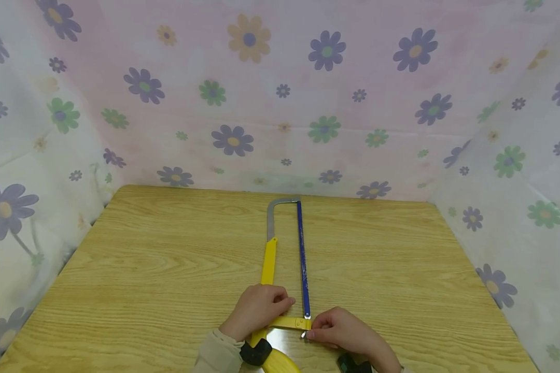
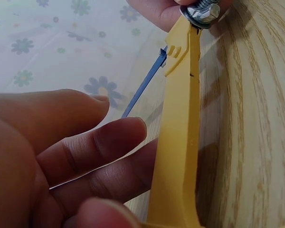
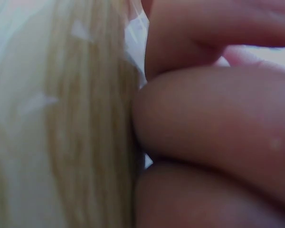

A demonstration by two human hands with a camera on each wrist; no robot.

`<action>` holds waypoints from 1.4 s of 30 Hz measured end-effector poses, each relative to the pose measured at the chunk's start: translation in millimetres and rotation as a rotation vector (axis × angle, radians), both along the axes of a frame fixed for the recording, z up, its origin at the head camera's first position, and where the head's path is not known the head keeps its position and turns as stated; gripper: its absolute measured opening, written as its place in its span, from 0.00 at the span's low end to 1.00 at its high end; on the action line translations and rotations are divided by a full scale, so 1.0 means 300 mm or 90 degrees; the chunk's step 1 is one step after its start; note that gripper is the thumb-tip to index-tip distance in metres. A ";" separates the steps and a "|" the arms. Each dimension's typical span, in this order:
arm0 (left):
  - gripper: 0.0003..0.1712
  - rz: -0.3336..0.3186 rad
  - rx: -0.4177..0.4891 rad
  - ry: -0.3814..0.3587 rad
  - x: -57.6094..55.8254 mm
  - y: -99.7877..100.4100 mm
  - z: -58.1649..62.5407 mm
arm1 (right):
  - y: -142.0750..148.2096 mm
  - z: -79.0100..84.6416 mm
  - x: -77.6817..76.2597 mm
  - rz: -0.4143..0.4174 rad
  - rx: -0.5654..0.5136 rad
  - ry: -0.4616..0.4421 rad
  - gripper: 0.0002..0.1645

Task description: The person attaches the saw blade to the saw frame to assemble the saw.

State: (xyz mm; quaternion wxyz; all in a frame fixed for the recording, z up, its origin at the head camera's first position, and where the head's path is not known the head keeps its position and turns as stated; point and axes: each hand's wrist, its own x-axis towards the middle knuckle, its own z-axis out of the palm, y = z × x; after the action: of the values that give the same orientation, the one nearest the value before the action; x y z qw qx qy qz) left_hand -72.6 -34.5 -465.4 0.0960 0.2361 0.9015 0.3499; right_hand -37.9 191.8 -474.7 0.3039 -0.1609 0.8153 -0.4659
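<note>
A hacksaw point(image 1: 268, 262) with a yellow and grey metal frame and a blue blade point(image 1: 303, 259) lies on the wooden table, its yellow handle point(image 1: 280, 361) nearest me. My left hand point(image 1: 260, 306) holds the frame near the handle end, fingers curled over its inner side. In the left wrist view, the left thumb and index finger are apart, beside the yellow cross arm point(image 2: 173, 142). At the outer end of that arm, my right hand point(image 1: 343, 331) pinches the shiny wing nut point(image 1: 304, 335). Curled fingers point(image 3: 204, 114) fill much of the right wrist view, hiding the nut.
The wood-grain table point(image 1: 168, 248) ends at a flower-patterned sheet point(image 1: 280, 103) behind and at both sides. The far end of the saw reaches close to the table's back edge. A black strap point(image 1: 255, 352) sits on the left wrist, another black device point(image 1: 353, 363) below the right.
</note>
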 end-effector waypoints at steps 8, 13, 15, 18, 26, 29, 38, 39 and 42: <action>0.17 -0.008 -0.007 -0.004 -0.003 0.007 -0.004 | 0.000 -0.002 0.010 -0.017 0.011 0.006 0.17; 0.17 -0.005 -0.014 0.002 -0.009 0.003 -0.012 | -0.007 -0.011 -0.001 -0.024 0.023 0.021 0.16; 0.17 0.000 -0.014 0.009 -0.013 0.006 -0.017 | -0.006 -0.016 -0.014 -0.021 0.031 0.036 0.16; 0.17 0.006 -0.015 0.018 -0.019 0.012 -0.020 | -0.002 -0.021 -0.037 -0.009 0.038 0.058 0.17; 0.17 0.005 -0.024 0.024 -0.021 0.033 -0.020 | 0.018 -0.035 -0.057 0.001 0.028 0.052 0.17; 0.19 0.017 -0.017 0.017 -0.020 0.037 -0.019 | 0.021 -0.035 -0.060 0.001 0.020 0.039 0.17; 0.15 0.031 -0.001 -0.020 -0.019 0.026 -0.023 | 0.018 -0.038 -0.051 0.011 0.003 0.036 0.14; 0.15 0.030 0.005 -0.024 -0.018 0.022 -0.023 | 0.016 -0.037 -0.048 0.013 -0.001 0.035 0.13; 0.13 0.031 0.026 -0.020 -0.017 0.011 -0.020 | 0.016 -0.033 -0.040 0.013 -0.026 0.023 0.12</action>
State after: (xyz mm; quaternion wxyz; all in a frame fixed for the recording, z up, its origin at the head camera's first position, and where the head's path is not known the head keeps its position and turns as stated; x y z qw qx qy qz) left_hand -77.8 -31.2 -471.4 0.0967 0.2105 0.8979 0.3742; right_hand -49.8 196.7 -484.5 0.2908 -0.1838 0.8092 -0.4763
